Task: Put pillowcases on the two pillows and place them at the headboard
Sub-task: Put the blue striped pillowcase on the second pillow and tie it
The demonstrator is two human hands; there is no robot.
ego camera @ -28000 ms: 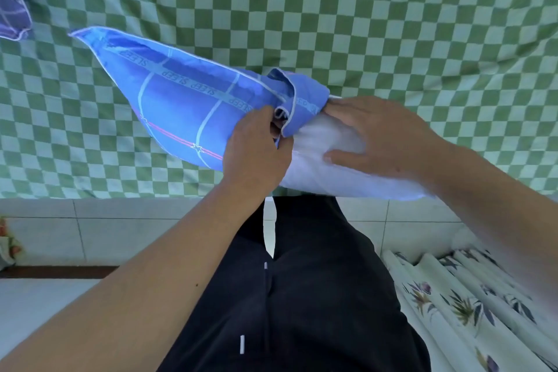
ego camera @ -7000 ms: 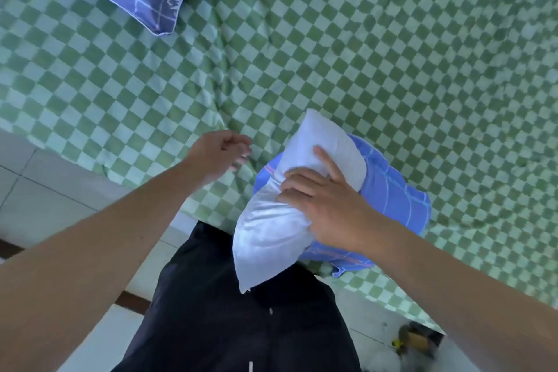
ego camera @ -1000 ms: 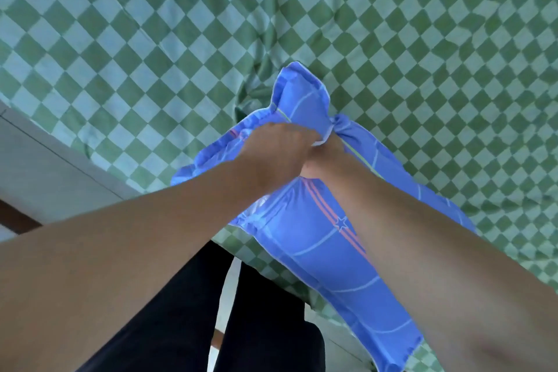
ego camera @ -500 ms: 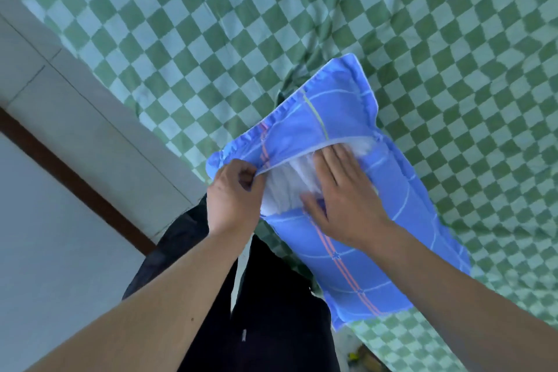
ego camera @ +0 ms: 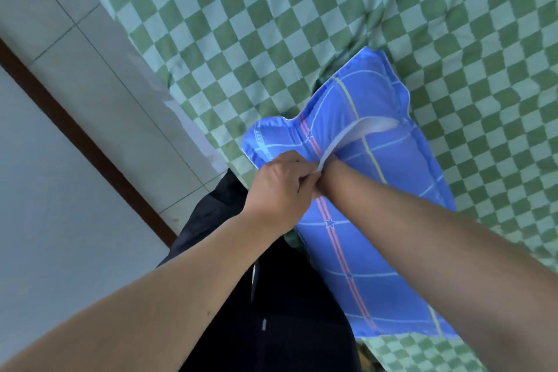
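Observation:
A pillow in a bright blue pillowcase [ego camera: 347,254] with pale lines and a pink stripe lies on the edge of the bed, against my legs. At its open flap a sliver of the white pillow [ego camera: 373,127] shows. My left hand [ego camera: 282,184] pinches the edge of the flap and holds it up. My right hand is pushed inside the opening and hidden by the fabric; only the wrist [ego camera: 330,174] shows at the flap. The second pillow is out of view.
The bed is covered by a green checked sheet [ego camera: 271,24], rumpled beside the pillow. To the left are pale floor tiles [ego camera: 99,84] and a dark wooden strip [ego camera: 78,136]. My black trousers [ego camera: 271,311] fill the lower middle.
My right hand, which lay flat on the white pillow at the opening, has slid inside the pillowcase. My left hand has shifted right along the flap edge. The view has tilted slightly.

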